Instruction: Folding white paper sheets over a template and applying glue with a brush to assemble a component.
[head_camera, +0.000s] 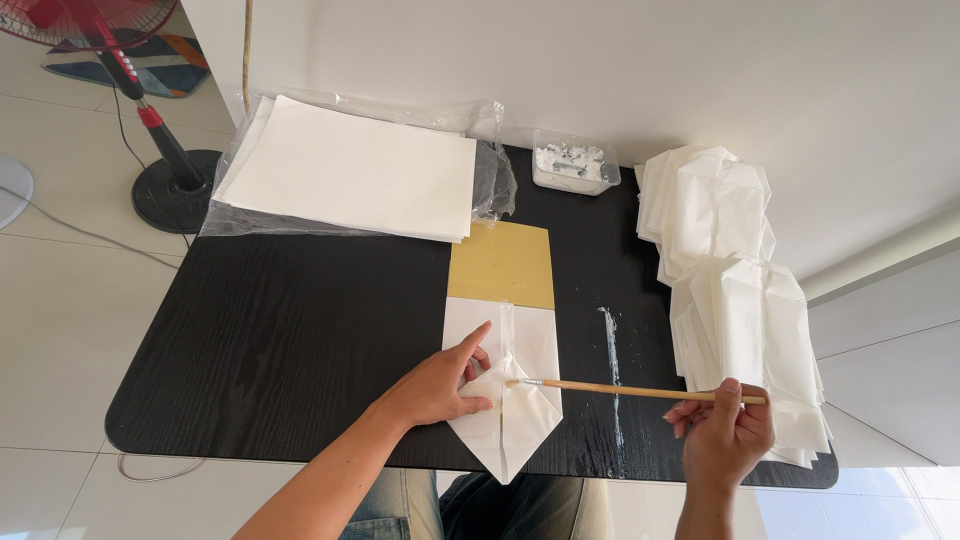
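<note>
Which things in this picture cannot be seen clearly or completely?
- Head view: paper under the left hand is hidden by the palm.
- Head view: bristles of the brush are too small to show glue.
- Head view: contents of the plastic tub are only a white blur.
- Head view: fan is cut off by the top edge.

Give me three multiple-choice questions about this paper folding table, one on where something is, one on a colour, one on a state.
1. Where is the stack of flat white sheets?
A. far left of the table
B. on the floor
C. near right corner

2. What colour is the table?
A. white
B. black
C. red

3. What is the right hand doing?
A. resting empty
B. holding a brush
C. holding scissors

Answers: 1 A, the sheets lie on plastic wrap at the far left. 2 B, the top is black woodgrain. 3 B, it grips the brush, whose tip meets the folded paper under the left hand.
</note>
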